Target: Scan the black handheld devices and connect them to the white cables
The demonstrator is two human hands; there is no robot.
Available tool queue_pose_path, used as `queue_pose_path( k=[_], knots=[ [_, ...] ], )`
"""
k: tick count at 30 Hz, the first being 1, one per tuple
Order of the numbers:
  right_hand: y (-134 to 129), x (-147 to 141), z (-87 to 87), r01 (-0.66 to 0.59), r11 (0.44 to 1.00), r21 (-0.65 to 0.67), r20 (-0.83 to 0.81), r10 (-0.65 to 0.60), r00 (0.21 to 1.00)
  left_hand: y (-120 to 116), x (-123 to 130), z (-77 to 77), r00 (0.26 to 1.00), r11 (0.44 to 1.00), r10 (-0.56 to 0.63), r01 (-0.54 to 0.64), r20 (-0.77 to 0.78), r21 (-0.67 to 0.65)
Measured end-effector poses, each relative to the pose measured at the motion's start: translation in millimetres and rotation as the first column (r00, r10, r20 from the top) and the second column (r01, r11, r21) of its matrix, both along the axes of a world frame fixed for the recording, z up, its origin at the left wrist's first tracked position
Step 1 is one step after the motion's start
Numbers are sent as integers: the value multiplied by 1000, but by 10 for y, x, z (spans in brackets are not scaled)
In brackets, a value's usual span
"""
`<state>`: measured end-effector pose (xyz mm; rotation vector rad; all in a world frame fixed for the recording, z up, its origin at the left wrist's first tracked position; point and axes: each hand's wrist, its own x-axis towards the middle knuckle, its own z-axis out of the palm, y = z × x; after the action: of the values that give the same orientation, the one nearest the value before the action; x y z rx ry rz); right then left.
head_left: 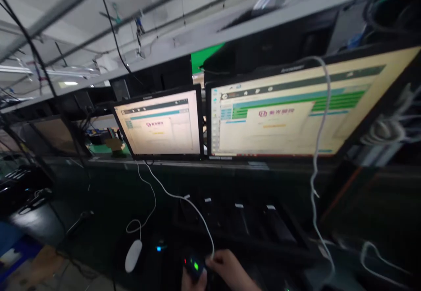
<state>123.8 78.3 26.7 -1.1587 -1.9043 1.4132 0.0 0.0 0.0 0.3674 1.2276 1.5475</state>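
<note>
At the bottom edge my left hand [192, 283] holds a small black device [194, 267] that shows a green light and a red light. My right hand [232, 268] is beside it on the right, its fingertips pinched on the end of a white cable [184, 198] where it meets the device. The cable runs up and left across the dark bench to below the left monitor [161, 123]. Both hands are partly cut off by the frame.
A larger monitor [289, 115] stands to the right, both screens lit with a pale window. A white mouse [133, 256] lies left of my hands, its cord looped. A dark rack with several white-tagged slots [240, 221] sits behind my hands. White cables [317, 159] hang at the right.
</note>
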Motion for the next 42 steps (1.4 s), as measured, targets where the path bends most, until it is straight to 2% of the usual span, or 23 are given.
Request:
queue_pose_path(
  k=[2, 4, 7, 10, 12, 14, 17, 20, 23, 25, 27, 29, 32, 34, 36, 38, 40, 42],
  knots=[
    [-57, -19, 56, 99, 989, -109, -82, -109, 991, -110, 113, 43, 998, 1000, 30, -30, 53, 2],
    [-67, -13, 125, 170, 971, -166, -134, -193, 972, -140, 151, 156, 998, 1000, 8, -8, 55, -13],
    [36, 111, 249, 269, 942, -202, -176, -305, 936, -123, 87, 324, 997, 998, -62, 60, -52, -36],
    [220, 370, 420, 377, 905, -197, -185, -412, 892, -161, -32, 345, 977, 987, -156, 148, -145, -66],
    [294, 538, 553, 366, 920, -141, -133, -384, 914, -211, -92, 270, 948, 960, -273, 257, -164, -109],
    [283, 642, 672, 294, 951, -94, -72, -301, 951, -241, -121, 155, 916, 928, -364, 340, -170, -155],
    [148, 667, 760, 206, 969, -134, -66, -216, 974, -216, -124, -42, 879, 904, -411, 357, -243, -237],
    [2, 624, 712, 201, 954, -221, -124, -232, 965, -155, -111, -213, 837, 896, -426, 336, -343, -291],
    [-93, 588, 590, 209, 902, -378, -192, -297, 935, -123, -104, -329, 789, 881, -466, 372, -401, -291],
    [-138, 573, 517, 169, 847, -504, -254, -333, 908, -120, -104, -375, 776, 867, -495, 413, -391, -278],
    [-176, 562, 464, 118, 809, -576, -323, -357, 877, -125, -102, -398, 778, 860, -508, 432, -371, -271],
    [-201, 552, 420, 75, 811, -581, -358, -337, 871, -133, -96, -391, 783, 863, -503, 428, -367, -269],
    [-212, 527, 340, 59, 863, -502, -283, -228, 932, -160, -72, -304, 792, 866, -495, 415, -358, -279],
    [-215, 495, 291, 100, 892, -440, -201, -207, 958, -191, -45, -190, 815, 871, -486, 422, -316, -251],
    [-233, 443, 271, 154, 906, -394, -152, -230, 961, -224, -11, -35, 848, 899, -433, 385, -304, -208],
    [-274, 363, 285, 209, 931, -299, -91, -245, 965, -245, 32, 152, 877, 944, -329, 289, -350, -162],
    [-329, 255, 312, 232, 958, -167, -65, -246, 967, -250, 81, 354, 869, 972, -235, 200, -435, -125],
    [-381, 136, 319, 209, 973, -102, -105, -219, 970, -251, 126, 543, 825, 977, -212, 186, -524, -103]
  ],
)
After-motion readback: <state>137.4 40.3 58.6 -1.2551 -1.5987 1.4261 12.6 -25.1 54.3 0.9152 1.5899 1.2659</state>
